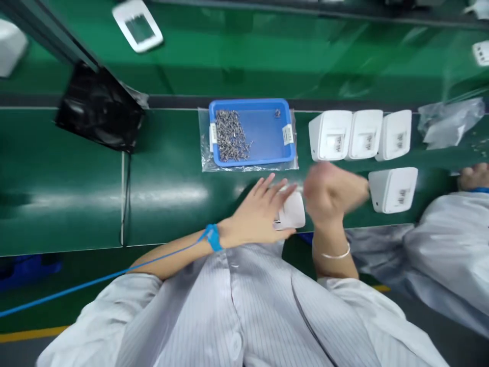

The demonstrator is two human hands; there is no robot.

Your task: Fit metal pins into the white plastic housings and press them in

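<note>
My left hand (260, 211), with a blue wrist strap, rests on a white plastic housing (292, 211) at the near edge of the green mat, fingers spread over it. My right hand (330, 193) is blurred, curled just right of that housing; whether it holds anything is unclear. A blue tray (267, 135) with a pile of small screws (231, 135) sits just beyond my hands. Three white housings (364, 133) stand in a row to the right, and another white housing (393, 189) lies closer.
A black bag (99, 107) lies at the far left. A white device (138, 25) rides the green belt behind. Clear plastic bags (449, 122) lie at far right. A co-worker's hand (473, 177) and white sleeve (451, 255) are at the right edge.
</note>
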